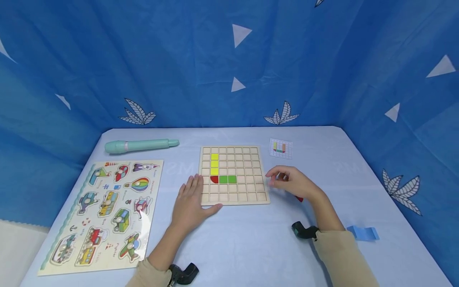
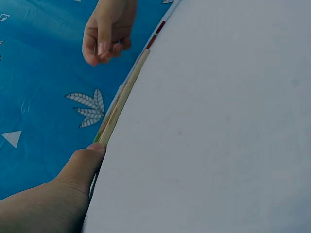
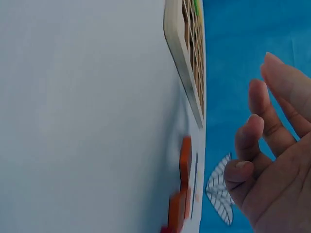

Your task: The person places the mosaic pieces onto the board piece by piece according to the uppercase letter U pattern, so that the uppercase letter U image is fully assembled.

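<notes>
A wooden grid board (image 1: 251, 196) lies mid-table, with several yellow squares (image 1: 214, 164) in a column, a red rounded piece (image 1: 214, 179) below them and two green squares (image 1: 227, 179) beside it. My left hand (image 1: 191, 207) rests at the board's lower left corner, fingers along the left side, thumb at the front edge. Just off the right side, my right hand (image 1: 292, 181) hovers with loosely bent fingers and nothing visible in them. Orange blocks (image 3: 185, 160) lie on the table below it in the right wrist view. A red piece (image 1: 299, 198) shows under the right wrist.
A small pattern card (image 1: 281, 148) lies behind the right hand. To the left are a vehicle picture puzzle (image 1: 107, 211) and a mint-green microphone-shaped object (image 1: 141, 146). A blue strip (image 1: 363, 233) lies by the right sleeve. Blue curtain encloses the table's back and sides.
</notes>
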